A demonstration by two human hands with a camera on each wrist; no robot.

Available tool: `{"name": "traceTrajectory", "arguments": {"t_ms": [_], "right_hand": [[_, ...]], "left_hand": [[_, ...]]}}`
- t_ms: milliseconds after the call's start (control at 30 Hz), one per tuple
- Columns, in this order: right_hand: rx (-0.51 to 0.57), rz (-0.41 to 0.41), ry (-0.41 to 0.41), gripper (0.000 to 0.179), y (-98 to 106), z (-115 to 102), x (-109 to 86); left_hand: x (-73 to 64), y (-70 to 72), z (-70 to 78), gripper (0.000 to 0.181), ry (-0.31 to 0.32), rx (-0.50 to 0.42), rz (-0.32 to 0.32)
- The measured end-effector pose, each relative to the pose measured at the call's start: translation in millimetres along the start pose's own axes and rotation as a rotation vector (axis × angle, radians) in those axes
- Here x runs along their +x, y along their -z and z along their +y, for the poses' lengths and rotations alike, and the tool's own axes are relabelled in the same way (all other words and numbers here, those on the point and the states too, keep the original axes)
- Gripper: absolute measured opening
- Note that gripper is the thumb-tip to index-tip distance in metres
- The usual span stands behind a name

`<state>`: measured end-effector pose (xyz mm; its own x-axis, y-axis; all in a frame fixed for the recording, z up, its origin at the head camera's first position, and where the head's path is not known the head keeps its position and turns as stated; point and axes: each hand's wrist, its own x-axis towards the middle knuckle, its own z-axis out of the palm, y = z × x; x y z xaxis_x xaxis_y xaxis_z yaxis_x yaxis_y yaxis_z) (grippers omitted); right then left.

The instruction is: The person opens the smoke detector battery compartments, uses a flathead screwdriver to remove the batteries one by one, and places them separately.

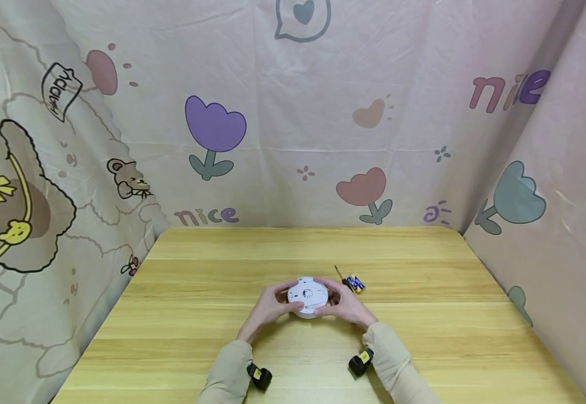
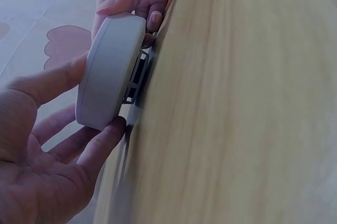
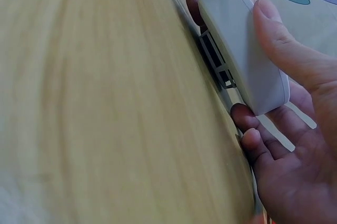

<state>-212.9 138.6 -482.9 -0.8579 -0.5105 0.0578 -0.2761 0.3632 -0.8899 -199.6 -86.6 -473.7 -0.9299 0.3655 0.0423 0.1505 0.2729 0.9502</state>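
Observation:
A round white smoke detector (image 1: 309,307) is held between both hands, its flat plate with slots and a central hole facing up. On its left side the left hand (image 1: 271,304) grips it, thumb on the top plate and fingers beneath the edge. The right hand (image 1: 347,306) grips the opposite side in the same manner. Seen in the left wrist view, a slatted vent (image 2: 137,78) juts from the detector's underside, close over the tabletop. The right wrist view shows the right thumb (image 3: 274,29) on the plate side and fingertips at the lower rim.
Just beyond the right hand lie a small screwdriver (image 1: 340,274) and blue batteries (image 1: 356,283) on the wooden table (image 1: 212,280). Printed curtains (image 1: 293,112) hang behind and at both sides. Black wrist cameras (image 1: 259,376) are worn at the sleeves.

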Motion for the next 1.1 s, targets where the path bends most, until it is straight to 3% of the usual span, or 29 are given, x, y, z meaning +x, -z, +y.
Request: {"name": "traceTrajectory", "arguments": {"t_ms": [167, 600, 700, 900, 1100], "right_hand": [[-0.002, -0.003, -0.001, 0.079, 0, 0, -0.3], [-0.022, 0.011, 0.011, 0.077, 1, 3, 0.3], [-0.026, 0.011, 0.024, 0.076, 1, 3, 0.3], [-0.006, 0.008, 0.011, 0.076, 1, 2, -0.2], [0.020, 0.005, 0.005, 0.074, 1, 2, -0.8]], "left_hand": [[-4.4, 0.4, 10.2, 0.059, -0.014, 0.001, 0.001], [-2.8, 0.7, 7.7, 0.058, -0.008, -0.029, -0.008], [-0.4, 0.2, 1.7, 0.058, -0.012, -0.041, -0.006], [9.6, -0.5, -23.7, 0.060, -0.019, -0.038, 0.000], [9.0, 0.6, -23.3, 0.061, -0.012, -0.045, -0.011]]}}
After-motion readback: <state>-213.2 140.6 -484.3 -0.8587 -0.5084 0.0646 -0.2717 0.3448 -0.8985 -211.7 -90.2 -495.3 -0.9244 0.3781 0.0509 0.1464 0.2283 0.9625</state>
